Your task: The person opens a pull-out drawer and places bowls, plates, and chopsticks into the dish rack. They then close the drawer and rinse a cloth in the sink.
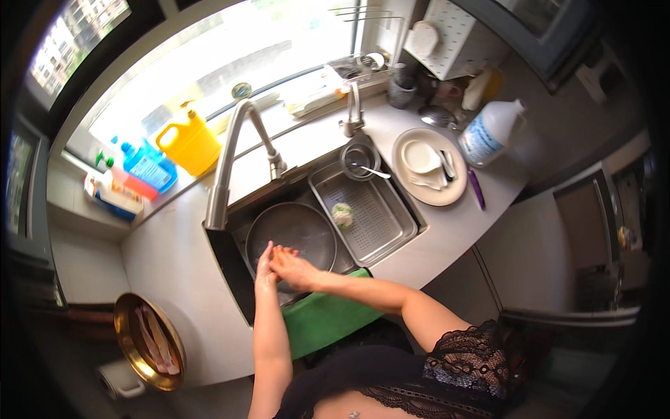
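Observation:
My left hand (265, 264) and my right hand (293, 268) are pressed together over the left part of the sink. The right palm and fingers cover much of the left hand, and both look wet. Whether anything lies between them is hidden. Directly below is a dark round pan (293, 225) resting in the sink (230, 272). To its right sits a perforated steel tray (374, 225) holding a white-and-green ball (343, 216), perhaps a scrubber. At the tray's far end is a clear bowl (360, 161) with a spoon (374, 171).
A tall steel faucet (222, 178) arches left of the pan. A green cloth (327, 317) hangs over the sink's front edge. Stacked dishes (402, 183), a purple-handled utensil (477, 189) and a jug (492, 133) stand right; a brass-coloured bowl (128, 335) with raw meat or fish stands left.

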Tool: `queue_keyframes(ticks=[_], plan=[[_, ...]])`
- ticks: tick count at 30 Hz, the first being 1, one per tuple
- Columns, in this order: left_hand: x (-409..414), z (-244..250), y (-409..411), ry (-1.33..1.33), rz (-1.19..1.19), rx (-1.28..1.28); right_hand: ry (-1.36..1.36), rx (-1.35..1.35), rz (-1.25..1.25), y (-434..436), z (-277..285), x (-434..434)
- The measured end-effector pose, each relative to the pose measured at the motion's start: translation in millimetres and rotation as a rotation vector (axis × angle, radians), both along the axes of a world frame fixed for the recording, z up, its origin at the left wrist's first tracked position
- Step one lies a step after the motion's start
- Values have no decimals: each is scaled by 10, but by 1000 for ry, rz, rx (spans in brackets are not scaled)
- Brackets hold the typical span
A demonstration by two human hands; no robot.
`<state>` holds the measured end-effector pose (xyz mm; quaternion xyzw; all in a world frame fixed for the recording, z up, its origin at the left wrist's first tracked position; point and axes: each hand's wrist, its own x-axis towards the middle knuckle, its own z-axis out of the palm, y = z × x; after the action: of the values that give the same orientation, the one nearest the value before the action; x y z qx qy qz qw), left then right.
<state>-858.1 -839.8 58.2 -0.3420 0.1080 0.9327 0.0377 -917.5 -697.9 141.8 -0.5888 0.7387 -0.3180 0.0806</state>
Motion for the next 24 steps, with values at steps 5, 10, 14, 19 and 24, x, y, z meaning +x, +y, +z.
queue_keyframes(ticks=[5, 10, 14, 19, 24], plan=[[48, 3, -292, 168, -33, 218, -223, -271, 27, 227, 749, 313], [-101, 561, 272, 270, 15, 340, -56, -319, -207, 100, 400, 315], [82, -25, 165, 412, 98, 58, -334, -131, -363, -136, 79, 127], [95, 191, 329, -155, 17, -262, -705, 95, -214, -88, -751, -575], [445, 152, 341, -408, -68, -301, -481, 580, -620, 131, -1191, -628]])
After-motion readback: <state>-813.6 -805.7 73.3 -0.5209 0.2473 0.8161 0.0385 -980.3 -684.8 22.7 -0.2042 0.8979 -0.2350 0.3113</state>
